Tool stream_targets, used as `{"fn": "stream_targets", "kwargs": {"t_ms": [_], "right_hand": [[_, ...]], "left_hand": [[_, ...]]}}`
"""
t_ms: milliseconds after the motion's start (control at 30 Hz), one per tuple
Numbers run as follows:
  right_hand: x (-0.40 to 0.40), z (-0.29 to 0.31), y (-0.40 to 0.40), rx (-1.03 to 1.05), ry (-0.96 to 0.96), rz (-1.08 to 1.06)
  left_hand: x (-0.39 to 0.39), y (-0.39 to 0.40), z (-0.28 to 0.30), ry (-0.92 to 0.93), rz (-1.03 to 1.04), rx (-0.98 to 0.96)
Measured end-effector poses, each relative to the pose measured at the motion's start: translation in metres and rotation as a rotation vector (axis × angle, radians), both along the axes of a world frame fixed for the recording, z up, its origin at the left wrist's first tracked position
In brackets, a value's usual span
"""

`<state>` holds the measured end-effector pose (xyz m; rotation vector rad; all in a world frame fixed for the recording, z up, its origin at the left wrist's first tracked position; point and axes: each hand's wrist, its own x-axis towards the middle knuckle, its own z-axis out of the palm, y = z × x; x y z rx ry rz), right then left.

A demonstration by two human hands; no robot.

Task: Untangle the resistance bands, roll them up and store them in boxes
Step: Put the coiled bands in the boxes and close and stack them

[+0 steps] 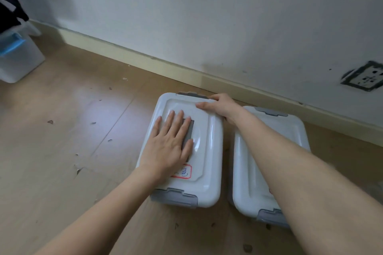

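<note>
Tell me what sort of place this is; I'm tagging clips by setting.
Probably a room in a home: a wood-look floor, a painted wall with a socket, and lidded boxes on the floor.

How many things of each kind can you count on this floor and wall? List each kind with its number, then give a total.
White lidded boxes with grey latches: 2, the left box and the right box
Clear bin with blue handle: 1
Wall sockets: 1
Hands: 2, left hand and right hand
Total: 6
</note>
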<state>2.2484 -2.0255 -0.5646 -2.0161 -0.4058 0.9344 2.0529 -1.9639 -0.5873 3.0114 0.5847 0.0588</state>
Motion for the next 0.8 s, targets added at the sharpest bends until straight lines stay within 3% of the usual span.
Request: {"fn": "stream_targets", "kwargs": {"t_ms": [167,300,400,467,567,667,800], "right_hand": [[-0.010,-0.008,0.001,0.186,-0.100,-0.113],[-0.017,0.014,-0.005,-0.107,-0.422,-0.054],[-0.032,0.038,-0.024,-0.324,-0.651,0.144],[-0.049,0.049,-0.040,-0.423,-0.648,0.306],[-0.061,0.055,-0.056,-0.442,-0.496,0.360],[-0.056,0.053,-0.059,-0.416,-0.454,0.395],[-0.048,0.044,-0.041,-0.537,-0.567,0.376]], "left_hand": [[0.001,-0.001,0.001,0.017,0.006,-0.010],[0.004,-0.005,0.009,0.089,-0.014,-0.037],[0.014,-0.014,0.028,0.228,0.008,-0.149],[0.021,-0.020,0.045,0.332,0.009,-0.203],[0.018,-0.026,0.055,0.424,-0.016,-0.229],[0.011,-0.031,0.043,0.381,0.008,-0.213],[0.008,-0.028,0.028,0.336,0.015,-0.244]]}}
